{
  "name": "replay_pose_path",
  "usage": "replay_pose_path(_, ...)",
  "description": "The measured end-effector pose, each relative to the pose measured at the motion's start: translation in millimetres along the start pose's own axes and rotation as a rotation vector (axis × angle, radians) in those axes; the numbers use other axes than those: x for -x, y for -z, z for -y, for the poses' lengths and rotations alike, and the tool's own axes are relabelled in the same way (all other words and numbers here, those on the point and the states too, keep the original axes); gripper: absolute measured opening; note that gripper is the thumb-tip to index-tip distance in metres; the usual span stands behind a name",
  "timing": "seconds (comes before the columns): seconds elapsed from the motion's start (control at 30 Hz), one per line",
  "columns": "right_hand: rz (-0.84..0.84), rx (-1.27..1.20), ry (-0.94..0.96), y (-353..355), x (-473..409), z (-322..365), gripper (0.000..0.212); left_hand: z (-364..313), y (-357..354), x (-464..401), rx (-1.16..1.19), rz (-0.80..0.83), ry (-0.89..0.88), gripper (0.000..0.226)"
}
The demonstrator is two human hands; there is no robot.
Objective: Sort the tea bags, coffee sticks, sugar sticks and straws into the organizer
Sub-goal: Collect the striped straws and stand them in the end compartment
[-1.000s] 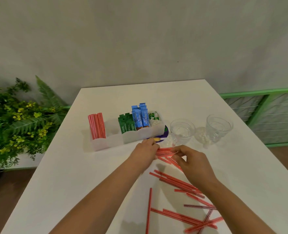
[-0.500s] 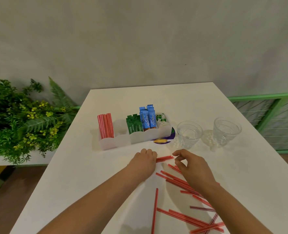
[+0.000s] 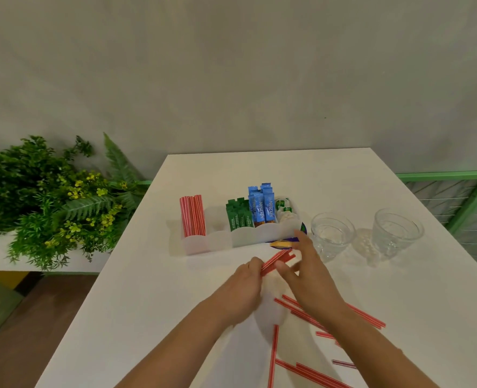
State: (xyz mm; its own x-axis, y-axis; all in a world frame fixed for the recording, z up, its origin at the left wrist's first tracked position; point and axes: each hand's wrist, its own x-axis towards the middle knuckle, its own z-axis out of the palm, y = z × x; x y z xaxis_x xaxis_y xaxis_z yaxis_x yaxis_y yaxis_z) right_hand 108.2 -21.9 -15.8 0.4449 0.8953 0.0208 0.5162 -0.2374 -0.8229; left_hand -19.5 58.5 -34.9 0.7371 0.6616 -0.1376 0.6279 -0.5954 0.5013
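Hands meet over the white worktop [image 3: 153, 289], just in front of a translucent white plastic organizer [image 3: 242, 239] with a scalloped front wall. The left hand [image 3: 245, 287] has its fingers curled round the near end of a small bundle of red-and-white striped straws [image 3: 277, 259], which slants up and away toward the organizer. The right hand [image 3: 307, 273] has its thumb against the bundle's near side and its fingers spread above the far end; motion blur hides whether those fingers actually grip, so I cannot tell.

In the organizer's leftmost compartment a row of upright red striped straws [image 3: 192, 215] stands. Further right stand green stevia sugar sticks [image 3: 238, 215], then blue Nescafe coffee sticks [image 3: 261, 208], then white tea bags with green labels [image 3: 284, 210] in the rightmost compartment. A dark purple and yellow packet [image 3: 283, 243] lies on the worktop touching the organizer's right front corner.

Loose red striped straws [image 3: 298, 369] are scattered on the worktop under and beside the right forearm. Two clear patterned glasses [image 3: 332, 233] stand to the right of the organizer. Green leafy plants with yellow flowers [image 3: 49, 200] sit beyond the worktop's left edge.
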Motion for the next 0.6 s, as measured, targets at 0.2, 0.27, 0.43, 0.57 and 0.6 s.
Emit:
replay_pose_path(0.2, 0.072, -0.064, 0.166, -10.8, -10.2, 46.1, 0.056, 7.6, -3.2, 7.9, 0.321, -0.134, -0.180, 0.009)
replay_pose_path(0.27, 0.100, -0.096, 0.183, -13.4, -12.2, 55.5, 0.046, 7.3, -3.1, 9.7, 0.448, -0.201, -0.170, 0.024)
replay_pose_path(0.43, 0.084, 0.202, 0.358, -16.5, -9.0, 68.3, 0.027, 5.2, -5.8, 12.3, 0.847, -0.330, -0.037, 0.030)
replay_pose_path(0.57, 0.152, 0.343, 0.380, -27.5, -9.1, 58.7, 0.033, 10.2, -22.8, 13.7, 0.942, -0.303, 0.064, 0.033)
replay_pose_path(0.6, 0.184, 0.369, 0.359, -28.9, -8.8, 56.6, 0.035, 12.6, -26.9, 14.5, 0.942, -0.286, 0.074, 0.033)
